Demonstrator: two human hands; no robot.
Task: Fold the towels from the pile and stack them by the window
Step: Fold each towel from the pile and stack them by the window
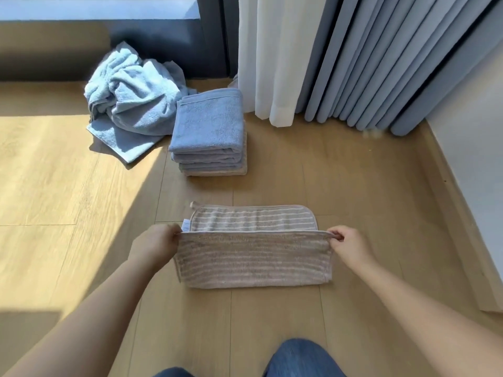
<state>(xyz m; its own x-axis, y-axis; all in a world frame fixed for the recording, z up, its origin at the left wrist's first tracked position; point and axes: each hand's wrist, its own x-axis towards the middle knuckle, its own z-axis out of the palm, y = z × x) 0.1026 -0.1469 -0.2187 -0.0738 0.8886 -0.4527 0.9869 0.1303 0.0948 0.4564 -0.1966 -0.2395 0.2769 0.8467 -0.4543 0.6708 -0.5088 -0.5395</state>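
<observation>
A person kneeling on a wooden floor (272, 336) holds a beige striped towel (254, 261) by its two upper corners, the left hand (158, 244) pinching one corner and the right hand (348, 244) pinching the other, so that the near half is raised over the half lying flat. Beyond it stands a stack of folded towels (209, 134), blue ones over a beige one, just beside a crumpled pile of light blue towels (130, 99) below the window (98, 8). White and grey-blue curtains (353, 58) hang at right.
</observation>
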